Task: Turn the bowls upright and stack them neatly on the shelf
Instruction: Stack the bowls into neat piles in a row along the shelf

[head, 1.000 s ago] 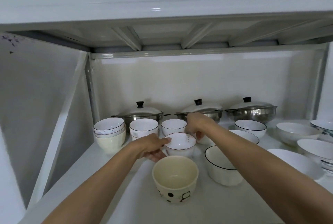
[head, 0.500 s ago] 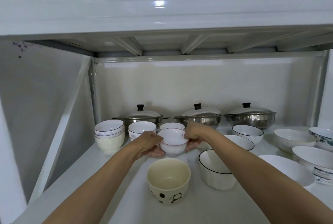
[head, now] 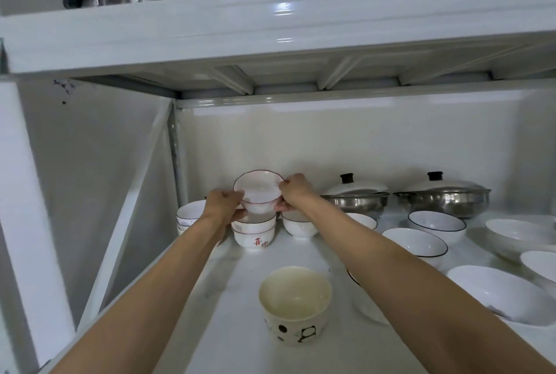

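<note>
Left hand [head: 224,203] and right hand [head: 293,191] pinch opposite rims of the red-rimmed bowl [head: 258,191], held tilted just above the bowl stack [head: 254,233]; bare shelf [head: 234,298] lies nearer than the stack.

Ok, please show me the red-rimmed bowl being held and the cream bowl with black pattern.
red-rimmed bowl [head: 258,191]: head view, on its inner white wall.
cream bowl [head: 294,294]: head view, on its inside bottom.

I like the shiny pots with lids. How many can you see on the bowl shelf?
2. One lidded pot stands at the back just right of the hands; the other lidded pot is further right. The held bowl and hands may hide another.
</note>
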A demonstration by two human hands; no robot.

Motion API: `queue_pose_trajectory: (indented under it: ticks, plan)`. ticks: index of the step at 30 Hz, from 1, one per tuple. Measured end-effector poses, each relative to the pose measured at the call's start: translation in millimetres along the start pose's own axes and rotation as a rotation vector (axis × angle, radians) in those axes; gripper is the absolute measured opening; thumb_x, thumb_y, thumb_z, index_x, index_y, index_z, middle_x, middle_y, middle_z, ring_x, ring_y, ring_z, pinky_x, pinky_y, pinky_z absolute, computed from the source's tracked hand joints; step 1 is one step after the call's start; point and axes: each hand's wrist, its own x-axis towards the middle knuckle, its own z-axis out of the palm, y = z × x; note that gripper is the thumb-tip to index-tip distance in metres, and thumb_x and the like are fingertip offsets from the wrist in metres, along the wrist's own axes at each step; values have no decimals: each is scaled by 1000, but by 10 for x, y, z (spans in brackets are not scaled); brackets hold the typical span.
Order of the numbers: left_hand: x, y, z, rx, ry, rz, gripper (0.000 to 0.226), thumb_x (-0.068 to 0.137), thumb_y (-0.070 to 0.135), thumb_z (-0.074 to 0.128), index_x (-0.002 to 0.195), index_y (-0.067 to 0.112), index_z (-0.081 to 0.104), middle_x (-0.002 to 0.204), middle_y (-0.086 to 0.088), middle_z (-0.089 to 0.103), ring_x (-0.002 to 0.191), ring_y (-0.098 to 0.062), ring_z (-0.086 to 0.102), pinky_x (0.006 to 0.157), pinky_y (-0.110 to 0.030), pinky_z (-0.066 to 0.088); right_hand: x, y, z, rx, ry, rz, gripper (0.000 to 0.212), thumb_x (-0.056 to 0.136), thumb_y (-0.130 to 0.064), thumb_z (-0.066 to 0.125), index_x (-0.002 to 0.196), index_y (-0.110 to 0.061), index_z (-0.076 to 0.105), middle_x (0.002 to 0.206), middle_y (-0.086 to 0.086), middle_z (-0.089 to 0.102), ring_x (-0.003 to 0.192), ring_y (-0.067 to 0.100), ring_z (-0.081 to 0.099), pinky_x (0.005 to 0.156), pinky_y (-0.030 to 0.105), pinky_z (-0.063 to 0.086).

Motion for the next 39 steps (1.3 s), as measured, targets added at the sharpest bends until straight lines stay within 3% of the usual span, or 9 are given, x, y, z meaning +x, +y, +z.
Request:
queue_pose_trajectory:
  ticks: [3, 6, 10, 15, 19, 24, 30, 34, 39]
  plan:
    - [88, -27, -44, 17, 53, -16, 14, 92, 4, 59, 78, 5, 55, 77, -11, 55, 59, -19, 57, 52, -18, 56, 89, 2, 159, -50, 42, -3, 21, 87, -4, 39, 93, 0, 59, 56, 13, 61, 41, 24, 60, 55, 33, 57]
    - [188, -96, -58, 70, 66, -35, 19, 90, 1, 59, 71, 4, 58, 74, -12, 57, 58, -21, 59, 70, -27, 58, 133, 42, 240, -99, 59, 25, 19, 88, 0, 37, 87, -2, 55, 38, 8, 55, 29, 16, 54, 45, 26, 51]
    - [271, -216, -64, 131, 78, -43, 28, 86, -1, 60, 59, 6, 60, 72, -13, 62, 70, -28, 63, 90, -41, 55, 216, 118, 304, -127, 53, 65, 17, 85, 8, 41, 75, -2, 51, 47, 12, 55, 42, 22, 56, 50, 32, 52]
    - [337, -317, -107, 178, 78, -65, 31, 90, 2, 59, 58, 3, 57, 64, -12, 59, 55, -25, 58, 82, -39, 58, 300, 192, 376, -151, -28, 111, 33, 91, 2, 49, 64, -15, 41, 25, -20, 42, 28, 3, 52, 40, 14, 49]
    - [354, -399, -146, 208, 84, -76, 28, 90, 3, 60, 62, 4, 58, 62, -11, 59, 37, -12, 58, 75, -35, 57, 312, 227, 451, -297, 15, 108, 36, 86, 6, 48, 56, -12, 42, 20, -3, 39, 17, 6, 38, 30, 14, 35]
    - [399, -492, -132, 244, 92, -22, 29, 86, 2, 62, 57, 5, 61, 43, -1, 61, 43, -18, 62, 85, -43, 58, 391, 284, 508, -345, 45, 81, 28, 78, 8, 62, 59, -8, 49, 66, 12, 62, 75, 27, 67, 65, 33, 53]
    - [453, -602, -163, 261, 113, 41, 35, 82, 6, 68, 48, 11, 64, 44, -2, 64, 77, -42, 70, 84, -48, 57, 364, 322, 465, -523, 41, 32, 28, 74, 6, 63, 56, -10, 50, 59, 4, 53, 67, 23, 61, 51, 25, 48]
    - [363, -602, -142, 217, 99, 50, 29, 85, 5, 66, 56, 4, 63, 46, -5, 63, 59, -33, 67, 81, -47, 58, 382, 342, 472, -564, 33, -6, 26, 77, -1, 62, 56, -11, 50, 60, 4, 54, 54, 17, 50, 46, 22, 39]
    - [129, -516, -149, 226, 84, 49, 22, 87, 11, 67, 70, -4, 66, 59, -13, 61, 44, -20, 57, 57, -35, 61, 344, 335, 350, -499, 87, -68, 11, 87, -11, 51, 76, -9, 53, 75, 3, 55, 76, 25, 53, 58, 25, 40]
